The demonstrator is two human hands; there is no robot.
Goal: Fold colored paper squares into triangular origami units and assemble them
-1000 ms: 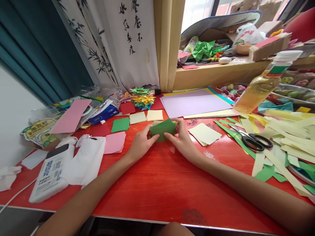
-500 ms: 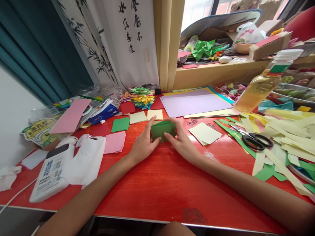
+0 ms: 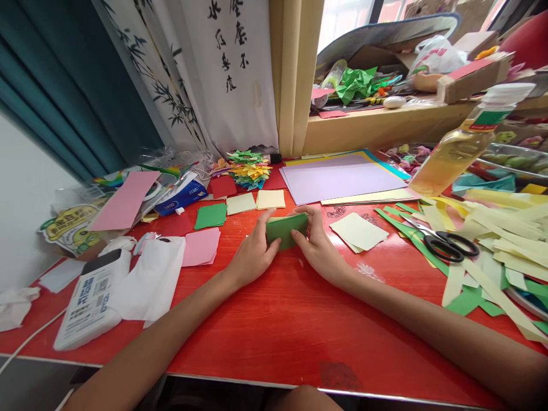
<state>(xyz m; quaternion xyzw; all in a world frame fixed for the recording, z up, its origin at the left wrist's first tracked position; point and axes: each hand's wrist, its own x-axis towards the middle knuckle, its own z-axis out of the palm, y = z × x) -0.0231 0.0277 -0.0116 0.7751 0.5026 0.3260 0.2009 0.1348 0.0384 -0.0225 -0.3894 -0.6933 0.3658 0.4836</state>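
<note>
Green paper squares (image 3: 286,232), seemingly a small stack, stand tilted up between my two hands just above the red table (image 3: 274,319). My left hand (image 3: 256,251) is closed on the left edge, thumb in front and fingers behind. At the opposite edge my right hand (image 3: 317,242) grips it the same way. Left of them lie a green paper pile (image 3: 210,216), pink squares (image 3: 201,247) and pale squares (image 3: 240,204). To the right is a stack of pale yellow squares (image 3: 358,232).
Black-handled scissors (image 3: 447,242) rest among cut paper strips (image 3: 500,228) on the right. A bottle of yellowish liquid (image 3: 454,148) stands behind them. Large lilac sheets (image 3: 342,177) lie at the back, beside folded paper pieces (image 3: 250,171). A white packet (image 3: 92,299) is at left.
The green paper has tipped slightly in my hands, and a pale edge shows behind its top. Both hands keep their hold in nearly the same place; the view has shifted a little.
</note>
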